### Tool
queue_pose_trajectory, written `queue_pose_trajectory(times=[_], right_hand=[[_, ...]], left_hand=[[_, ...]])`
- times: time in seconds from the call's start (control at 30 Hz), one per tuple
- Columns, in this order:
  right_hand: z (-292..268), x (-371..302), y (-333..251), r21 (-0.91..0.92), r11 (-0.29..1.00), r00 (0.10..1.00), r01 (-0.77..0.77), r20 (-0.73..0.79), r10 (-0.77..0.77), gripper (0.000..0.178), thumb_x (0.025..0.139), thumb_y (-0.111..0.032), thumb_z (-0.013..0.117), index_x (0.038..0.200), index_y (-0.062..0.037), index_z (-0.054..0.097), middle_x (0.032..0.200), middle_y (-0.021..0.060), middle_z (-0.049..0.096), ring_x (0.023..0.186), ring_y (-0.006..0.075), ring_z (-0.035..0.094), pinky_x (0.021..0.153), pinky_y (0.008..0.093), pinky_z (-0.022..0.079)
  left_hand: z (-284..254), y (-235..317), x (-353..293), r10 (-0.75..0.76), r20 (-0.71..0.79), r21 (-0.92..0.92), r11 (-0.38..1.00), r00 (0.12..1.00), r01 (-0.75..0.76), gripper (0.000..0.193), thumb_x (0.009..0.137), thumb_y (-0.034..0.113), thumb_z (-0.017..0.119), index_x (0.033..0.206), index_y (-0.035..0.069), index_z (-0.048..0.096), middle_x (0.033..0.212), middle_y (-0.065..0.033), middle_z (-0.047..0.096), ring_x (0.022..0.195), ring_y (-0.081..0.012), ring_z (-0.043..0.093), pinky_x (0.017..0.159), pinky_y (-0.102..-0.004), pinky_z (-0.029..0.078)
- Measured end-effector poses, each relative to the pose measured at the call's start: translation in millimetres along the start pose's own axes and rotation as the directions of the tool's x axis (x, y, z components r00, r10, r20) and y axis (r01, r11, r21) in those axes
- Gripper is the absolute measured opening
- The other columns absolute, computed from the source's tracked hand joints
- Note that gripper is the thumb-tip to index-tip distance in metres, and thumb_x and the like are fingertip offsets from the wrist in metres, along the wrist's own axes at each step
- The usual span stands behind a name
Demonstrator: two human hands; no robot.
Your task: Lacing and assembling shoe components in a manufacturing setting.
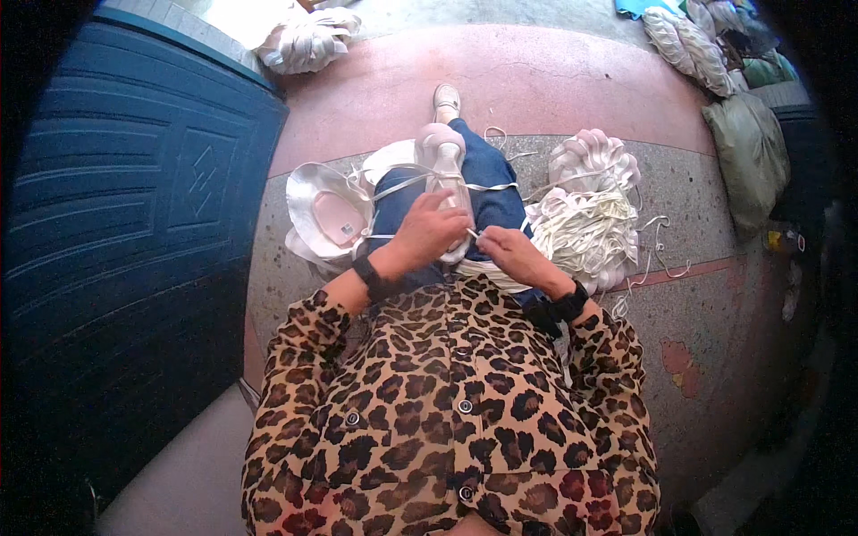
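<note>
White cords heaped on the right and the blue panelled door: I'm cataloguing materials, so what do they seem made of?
White cords: probably soft, matt fabric, from their limp, tangled loops. Blue door: slight sheen and moulded panels suggest painted metal, possibly wood.

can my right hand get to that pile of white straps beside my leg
Probably yes: the right hand is near the pile of white straps, nothing visibly blocking it, though its fingers seem busy with a white strip.

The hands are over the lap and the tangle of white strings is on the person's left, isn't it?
No, the tangle of white strings is on the person's right, as the head view shows. The left hand and right hand are over the lap.
</note>
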State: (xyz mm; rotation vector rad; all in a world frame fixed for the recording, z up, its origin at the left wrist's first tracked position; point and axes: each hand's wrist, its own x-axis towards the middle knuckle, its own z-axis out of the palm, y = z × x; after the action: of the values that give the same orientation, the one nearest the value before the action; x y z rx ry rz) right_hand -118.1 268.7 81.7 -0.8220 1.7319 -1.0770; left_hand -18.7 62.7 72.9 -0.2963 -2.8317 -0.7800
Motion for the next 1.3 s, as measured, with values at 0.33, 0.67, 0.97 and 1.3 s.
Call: queue_pose_trajectory(times=[0.33, 0.67, 0.97, 1.3], right_hand=[[-10.8, 20.8, 26.8, 0.877, 0.481, 0.943, -0.011, -0.152, 0.297, 0.016, 0.096, -0.024, 0.051, 0.093, -0.0107, 0.061, 0.067, -0.0043, 0.046, 0.052, 0.0063, 0.041, 0.045, 0.0232, 0.033], [25.2, 55.9, 1.9, 0.594, 0.794, 0.951, 0.131, -0.302, 0.070, 0.032, 0.100, -0.028, 0.059, 0.117, -0.0020, 0.067, 0.093, -0.0029, 0.061, 0.078, 0.0037, 0.051, 0.069, 0.0207, 0.042], [16.6, 47.6, -27.4, 0.674, 0.735, 0.968, 0.076, -0.227, 0.107, 0.030, 0.100, -0.025, 0.059, 0.114, -0.0007, 0.068, 0.089, -0.0033, 0.061, 0.078, 0.0047, 0.051, 0.072, 0.0219, 0.043], [0.8, 13.1, -44.5, 0.528, 0.814, 0.940, 0.242, -0.335, -0.061, 0.028, 0.100, -0.022, 0.057, 0.104, 0.0022, 0.069, 0.090, 0.0044, 0.069, 0.085, 0.0096, 0.061, 0.080, 0.0246, 0.048]], left_hand=[[-13.5, 75.8, 43.2, -0.100, 0.065, -0.463, 0.878, 0.993, 0.119, 0.014, 0.090, 0.014, 0.063, 0.100, 0.005, 0.067, 0.075, -0.0125, 0.064, 0.064, -0.0207, 0.063, 0.062, -0.0340, 0.051], [-15.4, 35.6, 19.2, -0.716, 0.098, -0.632, 0.491, 0.691, 0.599, 0.027, 0.097, 0.024, 0.062, 0.099, -0.002, 0.070, 0.069, 0.0013, 0.060, 0.064, -0.0050, 0.051, 0.056, -0.0225, 0.042], [-4.8, 31.6, 14.2, -0.709, 0.184, -0.642, 0.438, 0.681, 0.629, 0.027, 0.100, 0.022, 0.058, 0.099, -0.001, 0.070, 0.075, -0.0018, 0.063, 0.069, -0.0071, 0.054, 0.061, -0.0232, 0.044], [9.2, -111.0, 38.8, -0.353, 0.208, 0.143, 0.934, 0.912, 0.329, 0.024, 0.079, 0.022, 0.069, 0.095, 0.005, 0.073, 0.090, -0.0200, 0.070, 0.084, -0.0360, 0.067, 0.078, -0.0441, 0.052]])
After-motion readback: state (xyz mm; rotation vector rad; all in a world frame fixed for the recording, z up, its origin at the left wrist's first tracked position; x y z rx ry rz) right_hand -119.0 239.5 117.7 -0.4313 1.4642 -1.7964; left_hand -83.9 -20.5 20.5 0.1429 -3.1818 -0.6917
